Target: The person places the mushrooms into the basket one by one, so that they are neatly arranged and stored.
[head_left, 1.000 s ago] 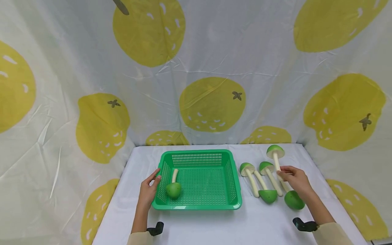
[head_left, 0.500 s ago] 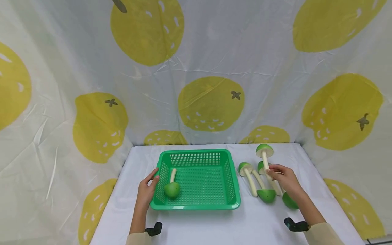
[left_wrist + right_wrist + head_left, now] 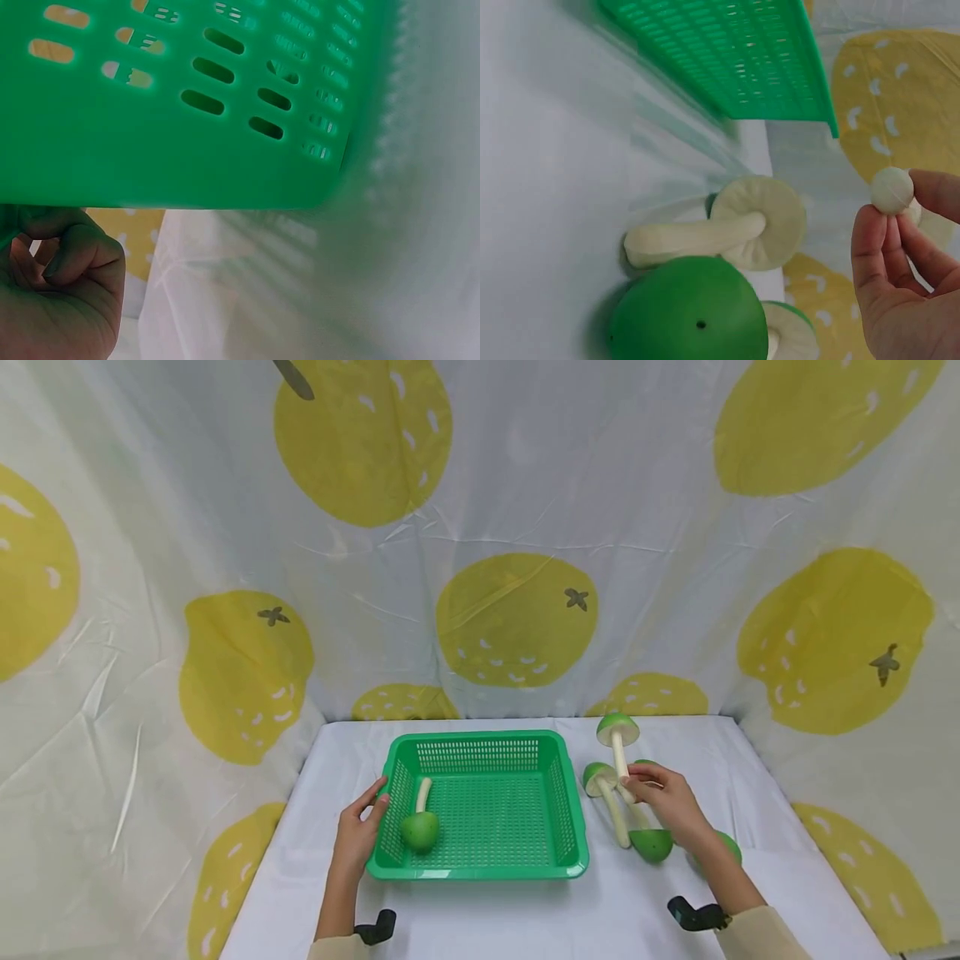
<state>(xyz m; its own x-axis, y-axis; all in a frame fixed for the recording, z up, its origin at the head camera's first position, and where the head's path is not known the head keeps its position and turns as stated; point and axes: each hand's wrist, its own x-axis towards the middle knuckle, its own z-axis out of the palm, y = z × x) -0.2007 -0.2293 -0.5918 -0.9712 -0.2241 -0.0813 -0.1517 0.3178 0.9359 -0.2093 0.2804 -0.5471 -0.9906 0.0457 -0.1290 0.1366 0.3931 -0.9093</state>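
Observation:
My right hand (image 3: 671,802) pinches a green-capped toy mushroom (image 3: 618,731) by the lower end of its pale stem, cap up, above the mushrooms lying on the table. In the right wrist view the stem's round end (image 3: 892,190) sits between thumb and fingers. The left hand (image 3: 357,835) grips the left rim of a green plastic basket (image 3: 480,874), thumb and fingers curled at its edge in the left wrist view. Inside the basket, on the left, lies one mushroom (image 3: 420,832). Beneath the right hand are several more, including one with its cap toward me (image 3: 651,845).
A white cloth covers the table (image 3: 480,918). Behind and on both sides hangs a pale curtain (image 3: 652,635) printed with yellow lemons. A further mushroom (image 3: 729,846) is partly hidden by the right forearm.
The right hand has moved left with its mushroom, from over the far-right mushrooms toward the basket. The left hand has stayed on the basket's rim.

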